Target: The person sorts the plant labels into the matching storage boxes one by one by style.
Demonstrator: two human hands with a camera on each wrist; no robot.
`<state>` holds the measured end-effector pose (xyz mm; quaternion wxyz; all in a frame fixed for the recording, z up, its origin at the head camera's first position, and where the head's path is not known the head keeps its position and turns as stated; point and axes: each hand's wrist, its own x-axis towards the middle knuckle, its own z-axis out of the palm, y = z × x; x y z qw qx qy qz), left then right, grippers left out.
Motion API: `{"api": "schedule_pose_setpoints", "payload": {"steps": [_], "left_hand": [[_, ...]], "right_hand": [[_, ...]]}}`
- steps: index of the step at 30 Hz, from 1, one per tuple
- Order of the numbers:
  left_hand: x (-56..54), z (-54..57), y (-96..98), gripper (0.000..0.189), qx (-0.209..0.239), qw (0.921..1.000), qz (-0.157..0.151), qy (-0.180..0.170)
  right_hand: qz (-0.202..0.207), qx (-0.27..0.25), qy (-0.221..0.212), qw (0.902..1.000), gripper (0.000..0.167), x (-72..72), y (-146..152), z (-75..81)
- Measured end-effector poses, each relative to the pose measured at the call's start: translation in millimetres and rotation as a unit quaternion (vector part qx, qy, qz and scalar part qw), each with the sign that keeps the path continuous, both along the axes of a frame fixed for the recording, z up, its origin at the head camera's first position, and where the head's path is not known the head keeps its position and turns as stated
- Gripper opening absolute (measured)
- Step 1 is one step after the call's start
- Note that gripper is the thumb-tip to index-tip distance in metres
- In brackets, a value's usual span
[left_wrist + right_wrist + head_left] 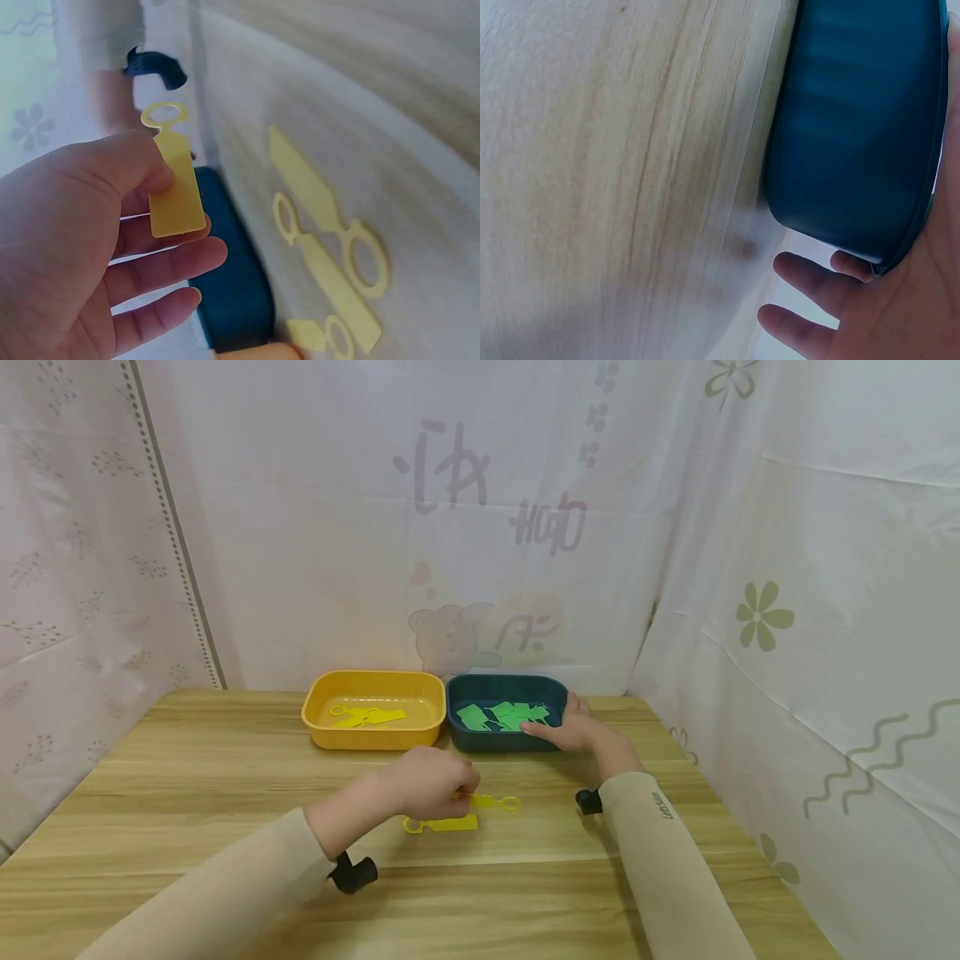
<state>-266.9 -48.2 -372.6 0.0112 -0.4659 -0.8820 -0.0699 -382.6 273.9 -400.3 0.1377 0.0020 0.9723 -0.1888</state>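
My left hand (431, 783) is over the middle of the table, pinching a yellow ring-ended tag (178, 202) between thumb and fingers. Below it on the tabletop lies another yellow tag (453, 823); the left wrist view shows several, some of them hidden from the head view. At the right end of a dark teal bin (487, 742), my right hand (573, 729) rests against the rim, thumb over the front edge and the other fingers outside, fairly straight. Several green tags (513, 716) lie in that bin.
A yellow bin (375, 740) stands left of the teal one, touching or nearly so, with several yellow tags (367, 717) inside. Both bins are near the far edge of the wooden table (187, 777). A printed curtain (300, 527) hangs behind and at the sides.
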Motion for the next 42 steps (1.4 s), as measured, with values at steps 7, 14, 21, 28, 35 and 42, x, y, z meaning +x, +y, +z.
{"api": "schedule_pose_setpoints", "payload": {"steps": [7,14,21,28,35,42], "left_hand": [[-9.5,14.7,-10.4,0.014,0.028,0.9993,0.025,-0.008],[-18.8,30.2,-25.0,0.013,0.06,0.9968,0.053,0.006],[-30.2,41.3,-39.5,0.013,0.085,0.9926,0.085,0.009],[-40.5,43.6,-53.2,0.009,0.101,0.9867,0.126,0.015],[-54.6,42.2,-68.4,0.01,0.103,0.9794,0.173,0.02],[-66.8,39.1,-83.0,0.012,0.1,0.9687,0.227,0.003]], "right_hand": [[0.006,-0.001,0.0,1.0,0.15,-0.2,-1,0.8],[0.013,-0.005,0.006,0.9999,0.149,3.6,-2,4.1],[0.018,-0.004,0.011,0.9998,0.147,3.3,-1,2.5],[0.015,-0.009,0.011,0.9998,0.146,3.5,-1,2.8],[0.011,-0.004,0.006,0.9999,0.149,2.4,-1,1.3],[0.012,-0.005,0.005,0.9999,0.149,2.1,-1,1.2]]}}
